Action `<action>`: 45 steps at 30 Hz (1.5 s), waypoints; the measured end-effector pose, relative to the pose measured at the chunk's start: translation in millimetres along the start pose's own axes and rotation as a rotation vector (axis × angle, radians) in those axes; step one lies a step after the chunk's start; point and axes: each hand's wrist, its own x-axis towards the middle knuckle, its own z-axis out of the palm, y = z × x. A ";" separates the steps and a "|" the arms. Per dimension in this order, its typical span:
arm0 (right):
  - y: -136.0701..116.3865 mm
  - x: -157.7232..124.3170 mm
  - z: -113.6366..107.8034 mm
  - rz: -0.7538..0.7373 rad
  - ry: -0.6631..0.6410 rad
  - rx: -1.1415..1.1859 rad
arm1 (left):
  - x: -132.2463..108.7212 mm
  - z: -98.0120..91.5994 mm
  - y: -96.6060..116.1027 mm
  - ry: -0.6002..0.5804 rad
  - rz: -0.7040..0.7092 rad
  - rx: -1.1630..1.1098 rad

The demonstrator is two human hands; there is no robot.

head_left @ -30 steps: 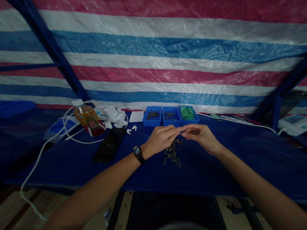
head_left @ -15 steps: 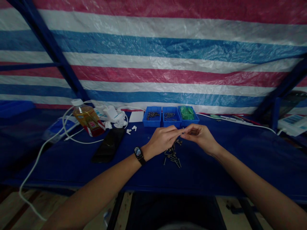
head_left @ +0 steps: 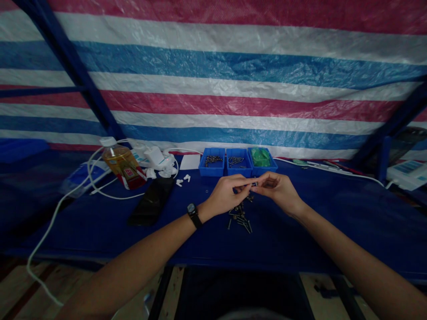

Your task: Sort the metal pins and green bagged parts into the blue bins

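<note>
The person's two hands meet fingertip to fingertip above the tabletop (head_left: 300, 240), closed together on a small metal piece (head_left: 255, 183) that is too tiny and too covered to identify. Taking that meeting point as the clock's centre, the left forearm comes in from 8 o'clock, its wrist fairly straight and wearing a dark watch (head_left: 192, 212). The left hand (head_left: 228, 193) is turned with its back partly up, index finger stretched toward 3 o'clock and thumb bent below it, a dark gap showing between them. The right forearm comes in from 4 o'clock and bends at the wrist, so that the right hand (head_left: 280, 190) points toward 9 o'clock, index finger arched over the piece, thumb reaching in underneath, the other fingers loosely curled. A loose pile of screws (head_left: 240, 218) lies at about 7 o'clock, its upper edge partly hidden by the left hand. A blue tray of short brass-toned parts (head_left: 213, 160) stands at 10 o'clock, a tray of screws (head_left: 236, 161) at 11, and one with a green bag (head_left: 260, 157) near 12. Well off toward 9 o'clock are a black phone (head_left: 151, 202) and a tilted bottle (head_left: 123, 162).
</note>
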 end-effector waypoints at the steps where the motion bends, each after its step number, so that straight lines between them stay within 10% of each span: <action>1: 0.1 0.1 -0.2 -0.004 -0.002 -0.020 | 0.1 0.1 1.1 0.008 -0.020 -0.026; 15: 1.5 -3.4 7.1 -0.007 -0.052 -0.044 | -4.3 6.6 -1.7 0.017 -0.054 0.081; 45: -11.2 -3.2 -0.5 0.073 0.010 0.090 | 0.5 4.2 -3.5 0.073 -0.420 -0.439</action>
